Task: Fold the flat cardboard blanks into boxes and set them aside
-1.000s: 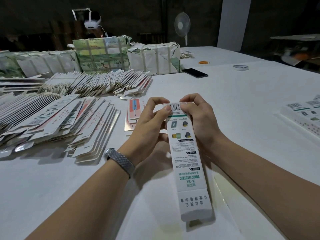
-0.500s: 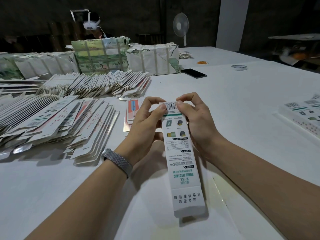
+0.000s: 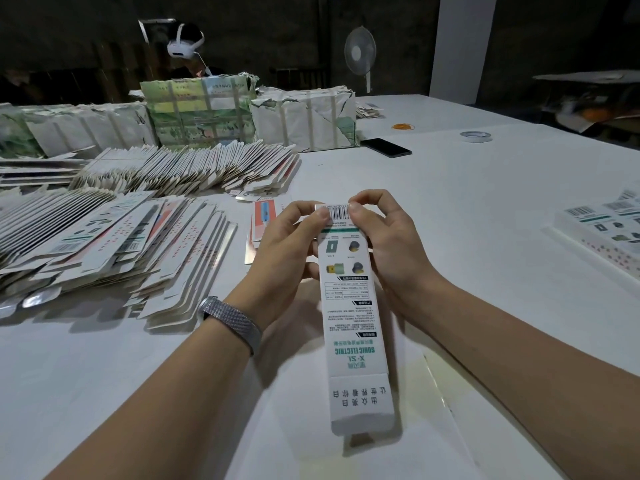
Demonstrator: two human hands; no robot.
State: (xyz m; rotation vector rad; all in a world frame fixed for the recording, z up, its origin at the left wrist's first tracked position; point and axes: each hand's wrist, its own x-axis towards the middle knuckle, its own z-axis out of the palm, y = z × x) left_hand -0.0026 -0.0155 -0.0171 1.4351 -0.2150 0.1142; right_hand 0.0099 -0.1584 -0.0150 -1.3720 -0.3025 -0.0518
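Note:
A long white box (image 3: 349, 320) with green print and a barcode at its far end is held over the table in front of me, its near flap hanging open toward me. My left hand (image 3: 287, 251) grips the far end from the left, thumb on the barcode flap. From the right, my right hand (image 3: 388, 244) pinches the same end with thumb and fingers curled over the top. Flat blanks (image 3: 114, 244) lie fanned in stacks to the left. Folded boxes (image 3: 602, 233) lie side by side at the right edge.
Wrapped bundles (image 3: 197, 112) stand at the back, with a person in a white headset (image 3: 185, 46) behind them. A black phone (image 3: 386, 147), a tape roll (image 3: 475, 136) and an orange ring (image 3: 402, 126) lie on the white table (image 3: 485, 209). A fan (image 3: 360, 53) stands behind.
The box has shifted slightly away from me and both hands' fingers have closed further over its far end flap.

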